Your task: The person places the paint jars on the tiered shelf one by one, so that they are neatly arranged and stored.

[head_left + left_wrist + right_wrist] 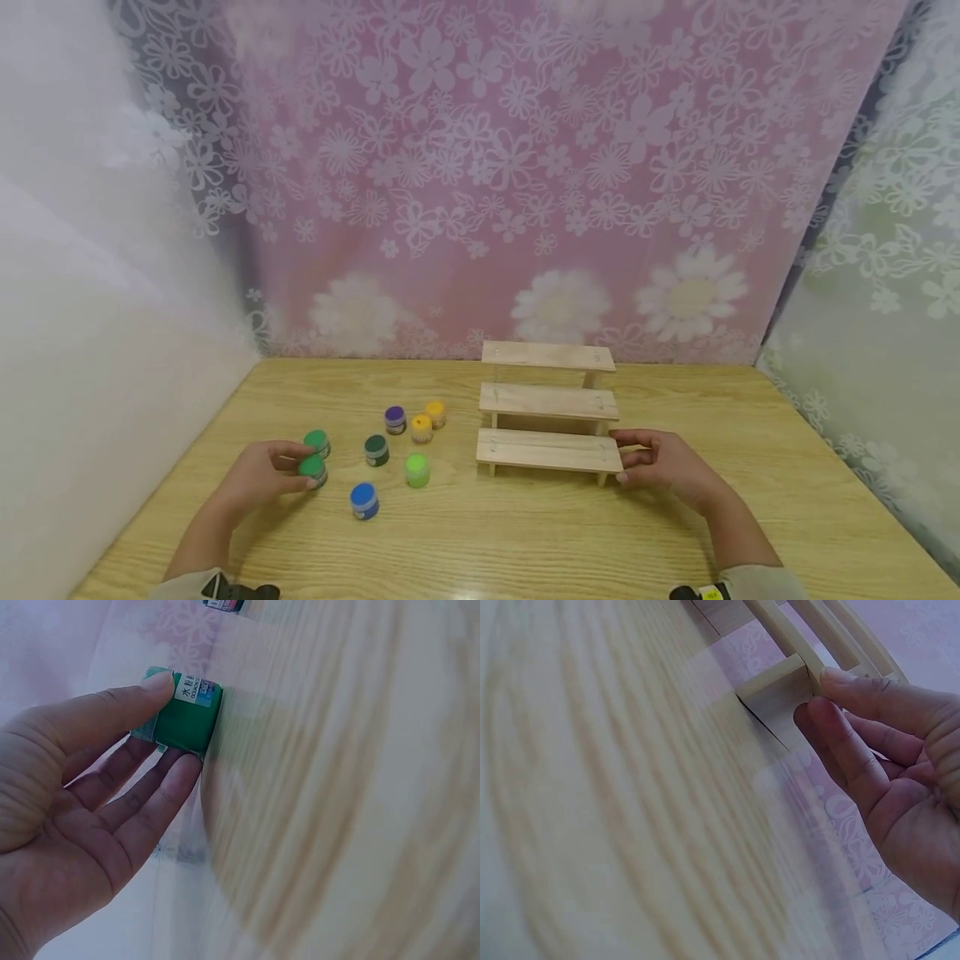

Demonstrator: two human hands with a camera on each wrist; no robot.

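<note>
A green-lidded paint jar (312, 472) stands at the left of the table, and my left hand (258, 477) pinches it. Up close in the left wrist view, the thumb lies on one side of that jar (187, 712) and the fingers on the other. Another green paint jar (317, 442) is right behind it. My right hand (663, 468) holds the right end of a three-step wooden display stand (547, 450) at its lowest step. In the right wrist view the thumb rests on the step's edge, with the fingers near the stand's leg (776, 694).
Right of my left hand stand a blue jar (364, 501), a light green jar (417, 470), a dark green jar (377, 450), a purple jar (395, 420) and two yellow jars (422, 428). Flowered cloth (480, 208) hangs behind the wooden table (525, 542).
</note>
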